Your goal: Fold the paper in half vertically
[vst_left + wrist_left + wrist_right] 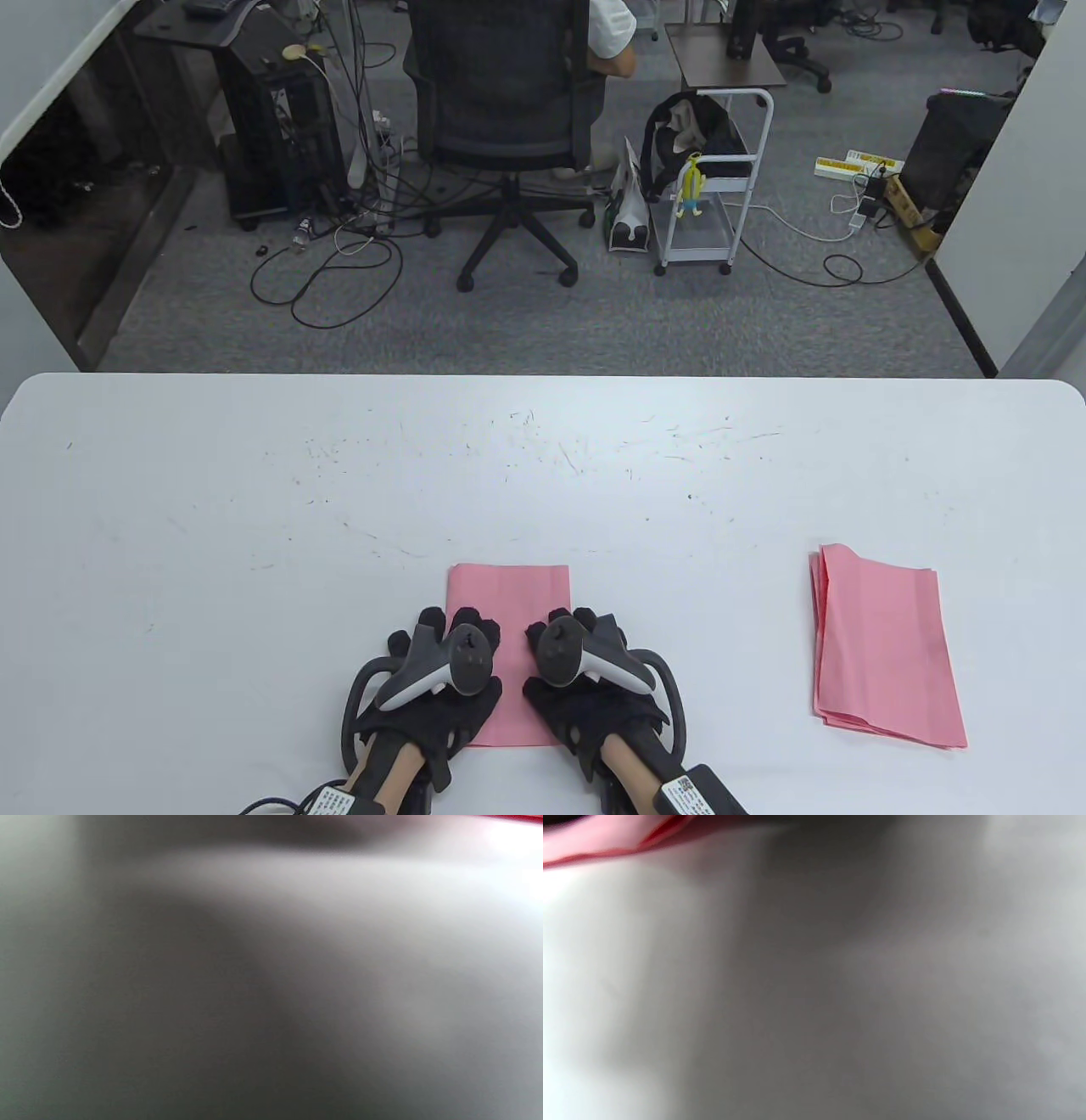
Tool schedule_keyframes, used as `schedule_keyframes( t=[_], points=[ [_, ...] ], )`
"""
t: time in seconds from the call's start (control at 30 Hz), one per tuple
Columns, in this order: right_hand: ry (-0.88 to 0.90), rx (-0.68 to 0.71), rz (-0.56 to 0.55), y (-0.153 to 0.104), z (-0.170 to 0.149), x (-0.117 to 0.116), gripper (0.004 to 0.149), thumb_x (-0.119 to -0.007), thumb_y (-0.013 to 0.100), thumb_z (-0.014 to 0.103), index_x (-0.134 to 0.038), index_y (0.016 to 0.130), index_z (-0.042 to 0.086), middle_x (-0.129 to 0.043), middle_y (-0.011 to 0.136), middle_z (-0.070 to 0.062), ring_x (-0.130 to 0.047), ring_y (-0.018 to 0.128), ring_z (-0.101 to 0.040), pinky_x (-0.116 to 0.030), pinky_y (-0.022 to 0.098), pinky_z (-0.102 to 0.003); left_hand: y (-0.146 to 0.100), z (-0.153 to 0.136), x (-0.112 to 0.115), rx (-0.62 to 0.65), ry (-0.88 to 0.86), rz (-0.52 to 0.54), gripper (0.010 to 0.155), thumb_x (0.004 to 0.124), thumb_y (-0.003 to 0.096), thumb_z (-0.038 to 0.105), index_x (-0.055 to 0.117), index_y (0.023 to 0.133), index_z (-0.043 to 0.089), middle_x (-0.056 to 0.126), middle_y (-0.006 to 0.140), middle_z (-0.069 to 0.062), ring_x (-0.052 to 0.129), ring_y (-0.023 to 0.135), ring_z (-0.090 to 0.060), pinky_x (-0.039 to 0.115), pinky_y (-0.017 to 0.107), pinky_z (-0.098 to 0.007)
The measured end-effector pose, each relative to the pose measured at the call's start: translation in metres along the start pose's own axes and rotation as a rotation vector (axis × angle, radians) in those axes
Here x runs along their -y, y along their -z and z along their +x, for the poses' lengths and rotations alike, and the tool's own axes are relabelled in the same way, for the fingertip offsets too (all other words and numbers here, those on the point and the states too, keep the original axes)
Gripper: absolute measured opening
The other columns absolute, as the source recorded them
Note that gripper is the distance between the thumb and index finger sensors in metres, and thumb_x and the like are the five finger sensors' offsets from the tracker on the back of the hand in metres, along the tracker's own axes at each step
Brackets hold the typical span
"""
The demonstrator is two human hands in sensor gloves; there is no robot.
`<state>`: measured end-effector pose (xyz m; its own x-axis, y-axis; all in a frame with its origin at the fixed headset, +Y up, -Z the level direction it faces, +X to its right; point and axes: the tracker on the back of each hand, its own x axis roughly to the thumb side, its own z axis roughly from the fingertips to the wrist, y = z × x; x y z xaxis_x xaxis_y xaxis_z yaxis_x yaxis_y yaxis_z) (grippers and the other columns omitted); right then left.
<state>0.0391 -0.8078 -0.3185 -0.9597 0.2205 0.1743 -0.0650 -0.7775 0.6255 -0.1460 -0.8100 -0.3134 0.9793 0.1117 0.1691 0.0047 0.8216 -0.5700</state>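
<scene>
A pink paper (pixel 509 594) lies flat on the white table (pixel 254 526) near the front edge, as a narrow upright rectangle. My left hand (pixel 441 662) rests flat on its left side and my right hand (pixel 577 662) on its right side, fingers spread and pointing away from me. The hands cover the paper's lower middle. The left wrist view is blurred grey table with a red sliver of paper (pixel 517 818) at the top right. The right wrist view is blurred too, with a pink paper edge (pixel 598 840) at the top left.
A stack of pink sheets (pixel 887 645) lies on the table to the right. Beyond the far table edge are an office chair (pixel 509 127) with a seated person, a white cart (pixel 713 187) and floor cables.
</scene>
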Motion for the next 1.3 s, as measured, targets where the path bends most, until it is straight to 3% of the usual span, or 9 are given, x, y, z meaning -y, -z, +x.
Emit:
schedule_keyframes(
  t=[0.2,0.53,0.73,0.8,1.03,1.3],
  points=[
    [-0.004,-0.004,-0.009,0.000,0.000,0.002,0.068,-0.055,0.051,0.054,-0.017,0.105,0.036,-0.005,0.113,0.002,-0.005,0.105,-0.029,-0.013,0.075,-0.057,0.000,0.000,0.000,0.000,0.002,-0.002,0.074,0.038,0.0540,0.062,0.000,0.113,0.038,-0.007,0.122,0.009,-0.006,0.111,-0.038,0.008,0.077,-0.068],
    [0.160,0.078,-0.151,-0.033,0.003,0.030,0.064,-0.061,0.051,0.050,-0.041,0.108,0.025,-0.039,0.116,-0.007,-0.039,0.106,-0.036,-0.041,0.076,-0.058,0.000,0.000,0.000,0.000,0.001,-0.006,0.074,0.037,0.0539,0.063,0.000,0.113,0.038,-0.008,0.121,0.009,-0.007,0.111,-0.038,0.008,0.077,-0.067],
    [0.061,0.052,-0.073,-0.033,0.012,0.018,0.060,-0.062,0.052,0.048,-0.053,0.106,0.023,-0.052,0.113,-0.008,-0.051,0.104,-0.037,-0.049,0.075,-0.057,0.000,0.000,0.000,0.001,0.001,-0.006,0.074,0.037,0.0540,0.063,0.000,0.113,0.038,-0.009,0.121,0.009,-0.007,0.111,-0.038,0.007,0.077,-0.067],
    [0.049,0.037,-0.065,-0.031,0.012,0.012,0.060,-0.062,0.052,0.047,-0.050,0.106,0.024,-0.045,0.113,-0.005,-0.044,0.105,-0.033,-0.046,0.075,-0.055,0.000,0.000,0.000,0.001,0.001,-0.006,0.074,0.037,0.0540,0.063,0.000,0.113,0.038,-0.009,0.121,0.009,-0.007,0.111,-0.038,0.007,0.077,-0.067],
    [0.065,0.011,-0.042,-0.027,0.012,0.018,0.060,-0.062,0.052,0.048,-0.050,0.106,0.025,-0.046,0.114,-0.005,-0.045,0.105,-0.032,-0.047,0.076,-0.055,0.000,0.000,0.000,0.005,-0.003,-0.009,0.074,0.037,0.0540,0.062,0.000,0.113,0.038,-0.009,0.121,0.008,-0.008,0.110,-0.038,0.007,0.077,-0.068],
    [0.071,-0.078,-0.008,0.004,0.008,0.037,0.061,-0.061,0.052,0.049,-0.043,0.107,0.029,-0.037,0.116,0.000,-0.038,0.107,-0.030,-0.040,0.077,-0.056,0.000,0.000,0.000,0.005,-0.004,-0.010,0.074,0.037,0.0540,0.062,0.000,0.113,0.038,-0.009,0.121,0.008,-0.008,0.110,-0.038,0.007,0.077,-0.068]
  ],
)
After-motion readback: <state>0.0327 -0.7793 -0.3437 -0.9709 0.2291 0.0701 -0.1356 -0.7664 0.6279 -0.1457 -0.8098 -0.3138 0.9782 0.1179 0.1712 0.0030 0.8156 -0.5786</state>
